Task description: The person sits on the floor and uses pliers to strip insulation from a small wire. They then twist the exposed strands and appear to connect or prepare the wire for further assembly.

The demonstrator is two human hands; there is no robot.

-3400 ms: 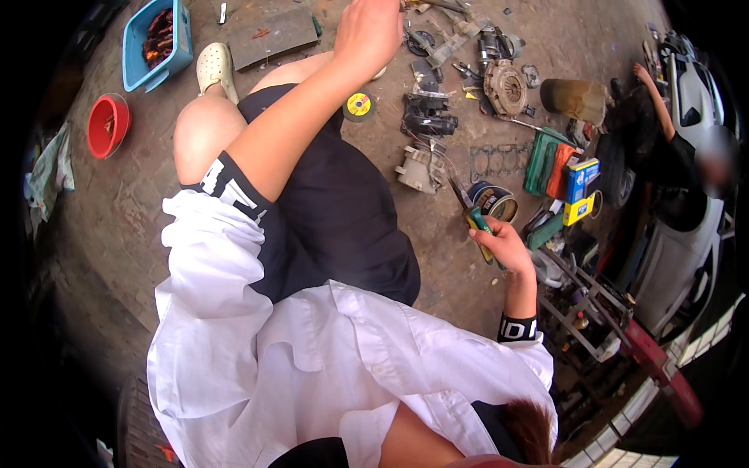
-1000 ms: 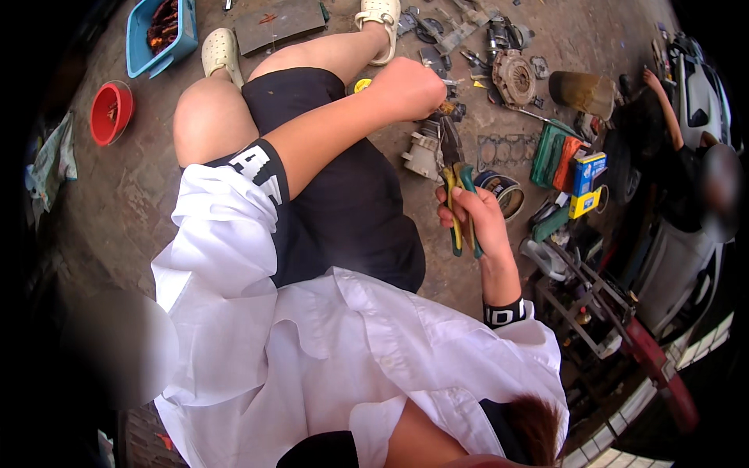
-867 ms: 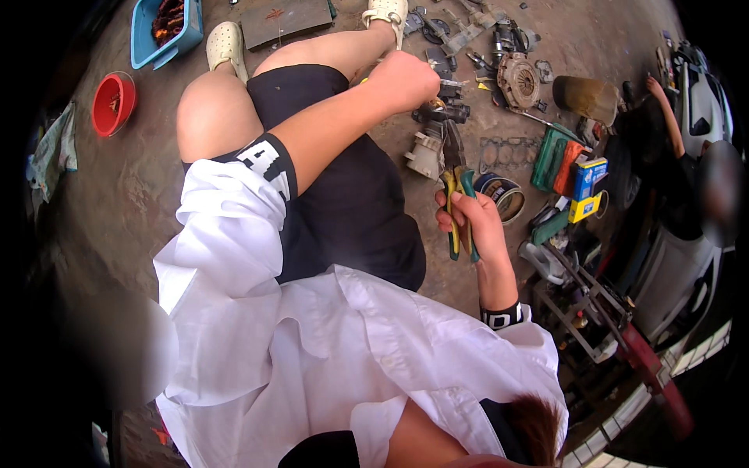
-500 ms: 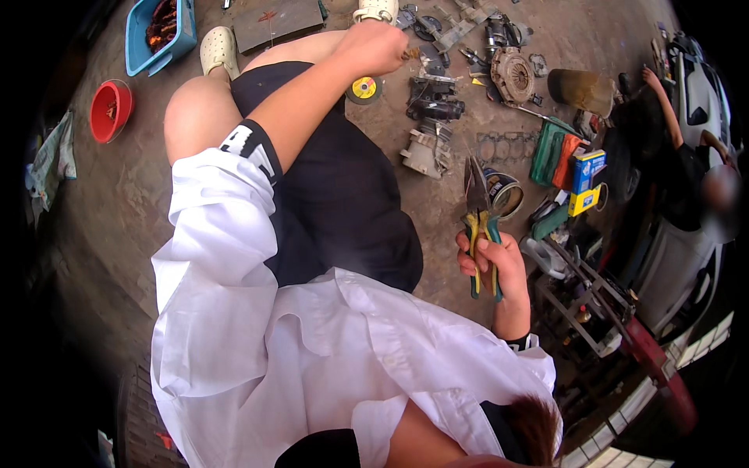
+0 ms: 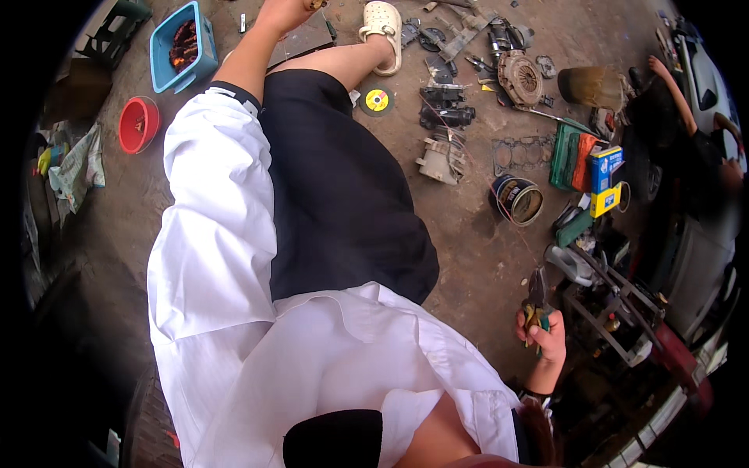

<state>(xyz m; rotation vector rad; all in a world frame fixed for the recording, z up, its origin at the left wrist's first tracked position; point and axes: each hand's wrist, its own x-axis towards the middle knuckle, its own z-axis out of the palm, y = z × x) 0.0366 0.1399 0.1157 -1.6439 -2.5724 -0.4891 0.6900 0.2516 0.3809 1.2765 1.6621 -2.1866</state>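
Note:
My right hand (image 5: 548, 337) is closed round pliers (image 5: 538, 300) with yellow and green handles, held low on the right, their jaws pointing away from me. A thin coppery wire (image 5: 511, 214) runs from near the jaws toward the upper middle; its far end is hard to follow. At the top edge my left hand (image 5: 287, 11) is partly cut off, its fingers closed on a small brown thing (image 5: 315, 4) too small to name. Under the wire stands an open dark tin can (image 5: 518, 200).
Car parts lie on the floor, among them a round clutch cover (image 5: 520, 79) and a metal housing (image 5: 442, 161). A yellow disc (image 5: 377, 101) lies by my leg. At left are a blue basin (image 5: 204, 62) and red bucket (image 5: 148, 127). Another person's arm (image 5: 675, 93) shows far right.
My left hand has moved left and up to the frame's top edge. The right hand has shifted right and toward me with the pliers, whose handles are now closer together.

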